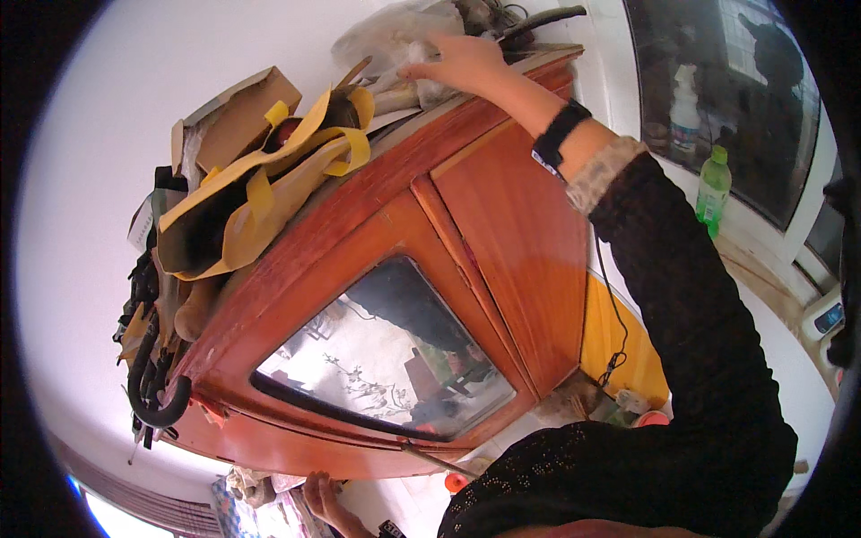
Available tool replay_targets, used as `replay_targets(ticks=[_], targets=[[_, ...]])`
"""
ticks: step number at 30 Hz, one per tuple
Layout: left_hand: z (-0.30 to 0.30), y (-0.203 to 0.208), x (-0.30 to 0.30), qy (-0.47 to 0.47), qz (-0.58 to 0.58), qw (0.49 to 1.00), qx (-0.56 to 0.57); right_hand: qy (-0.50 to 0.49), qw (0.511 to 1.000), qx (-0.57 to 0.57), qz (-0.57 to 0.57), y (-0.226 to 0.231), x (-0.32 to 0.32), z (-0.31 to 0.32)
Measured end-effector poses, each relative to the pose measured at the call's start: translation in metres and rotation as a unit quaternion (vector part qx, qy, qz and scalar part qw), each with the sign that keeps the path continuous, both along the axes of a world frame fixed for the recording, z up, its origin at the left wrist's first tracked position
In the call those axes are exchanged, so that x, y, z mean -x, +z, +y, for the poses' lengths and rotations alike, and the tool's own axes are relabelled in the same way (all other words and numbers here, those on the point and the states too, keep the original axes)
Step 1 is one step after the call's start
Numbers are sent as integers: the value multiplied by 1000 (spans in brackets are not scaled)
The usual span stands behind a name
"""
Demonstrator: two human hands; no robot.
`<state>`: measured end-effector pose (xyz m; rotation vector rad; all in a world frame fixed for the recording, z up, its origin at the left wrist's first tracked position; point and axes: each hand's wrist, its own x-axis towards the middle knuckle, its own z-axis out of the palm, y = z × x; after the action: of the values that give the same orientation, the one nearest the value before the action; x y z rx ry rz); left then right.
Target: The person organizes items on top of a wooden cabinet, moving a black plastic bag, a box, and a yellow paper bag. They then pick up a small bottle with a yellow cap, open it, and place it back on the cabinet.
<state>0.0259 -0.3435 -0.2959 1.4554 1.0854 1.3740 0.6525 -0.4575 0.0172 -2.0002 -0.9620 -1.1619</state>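
Observation:
A reddish-brown wooden cabinet [516, 233] with a mirror [386, 350] in its door fills the middle. My right arm stretches up to its top, where my right hand [462, 67] has a cloudy clear plastic bag [381, 40] between thumb and fingers. The bag's contents are hard to make out. Low in the view, my left hand [330, 504] is beside the cabinet's lower left edge, fingers stretched upward. Whether its fingertips touch the wood I cannot tell.
Atop the cabinet lie a yellow-edged bag [260, 202], a cardboard box [242, 117] and a dark curved handle [166, 403] overhanging the left end. A green bottle [714, 190] stands on the windowsill at right. A black cord [612, 300] hangs beside the cabinet.

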Motion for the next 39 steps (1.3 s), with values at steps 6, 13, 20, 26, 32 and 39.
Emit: replay_targets(ticks=[6, 13, 20, 26, 32, 39], targets=[[-7, -22, 15, -11, -4, 1000, 23, -67, 995, 66, -17, 18, -13, 17], [-19, -39, 8, -8, -55, 998, -10, 270, 904, -166, 287, 72, -14, 5], [-9, -17, -43, -121, -35, 992, 14, 360, 838, -230, 341, 91, 3, -58], [-17, 28, -126, -320, 7, 947, 3, 497, 733, -158, 437, 28, 59, -109], [-45, 88, -213, -469, -17, 883, -20, 469, 796, -61, 378, -81, 130, -114], [-67, 104, -265, -445, 68, 861, -235, 458, 633, 42, 623, -173, 195, -81]])
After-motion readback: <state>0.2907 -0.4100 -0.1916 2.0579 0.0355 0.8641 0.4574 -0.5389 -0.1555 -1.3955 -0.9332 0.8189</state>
